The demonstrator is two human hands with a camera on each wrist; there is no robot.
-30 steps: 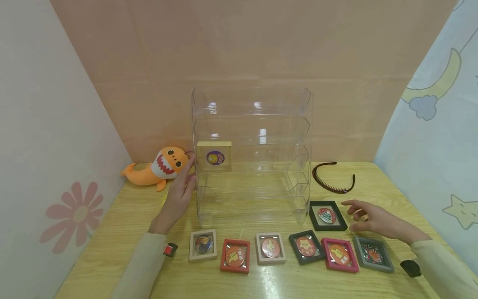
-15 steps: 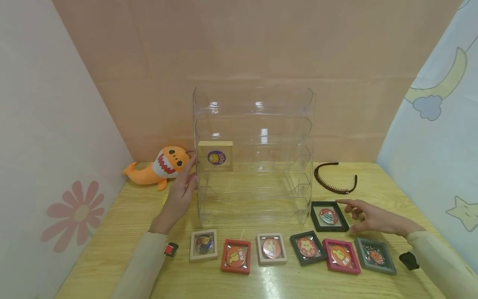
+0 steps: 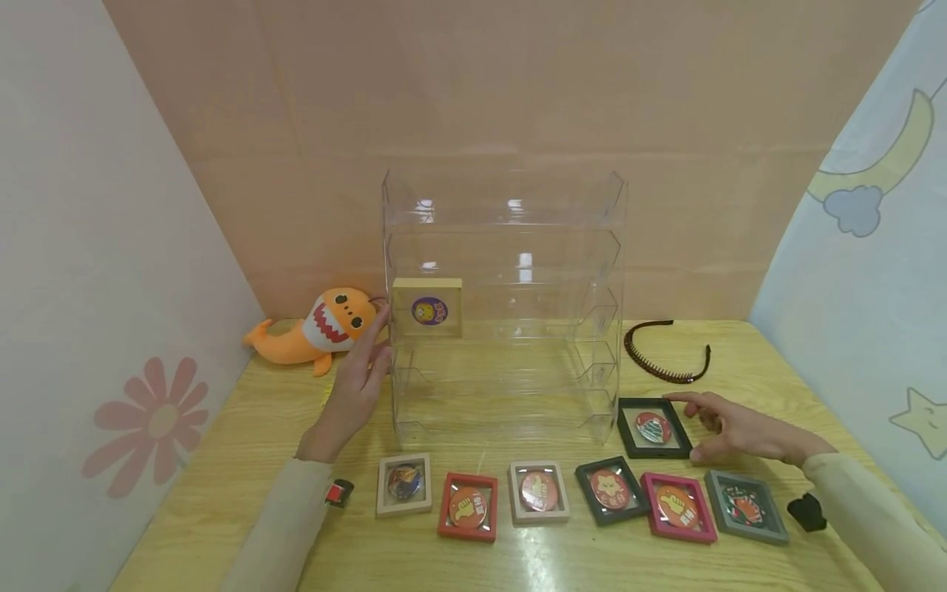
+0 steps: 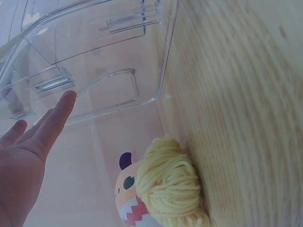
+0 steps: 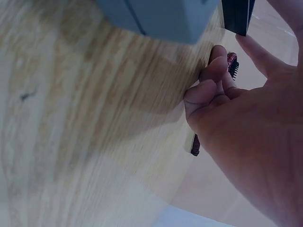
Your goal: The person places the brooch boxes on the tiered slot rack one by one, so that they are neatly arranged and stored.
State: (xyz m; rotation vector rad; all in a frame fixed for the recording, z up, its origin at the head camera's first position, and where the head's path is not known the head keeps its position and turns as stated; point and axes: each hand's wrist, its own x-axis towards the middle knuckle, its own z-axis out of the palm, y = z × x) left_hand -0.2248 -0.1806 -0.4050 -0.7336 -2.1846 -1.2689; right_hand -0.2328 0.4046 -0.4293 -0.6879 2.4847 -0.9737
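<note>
A clear acrylic display rack [image 3: 503, 362] with several tiers stands mid-table. My left hand [image 3: 355, 390] lies along its left side, fingers straight; in the left wrist view my left hand [image 4: 33, 161] has its fingertips right at the clear side panel. A cream display frame [image 3: 427, 308] with a purple badge sits upright on a middle tier. Right of the rack, a black display frame [image 3: 654, 428] holding a round Christmas-tree badge lies flat. My right hand [image 3: 740, 429] pinches its right part, index finger at the far edge and thumb at the near right corner; the other fingers are curled in.
Several more badge frames lie in a row in front: beige [image 3: 404, 485], red [image 3: 468, 507], another beige frame [image 3: 538, 492], black [image 3: 611, 490], magenta [image 3: 678, 507] and grey [image 3: 746, 506]. An orange plush shark [image 3: 318, 333], yellow yarn [image 4: 170, 184] and a brown headband [image 3: 658, 366] lie farther back.
My right hand has moved left onto the black frame's right side, its index finger and thumb coming to the edges. The left hand has stayed at the rack.
</note>
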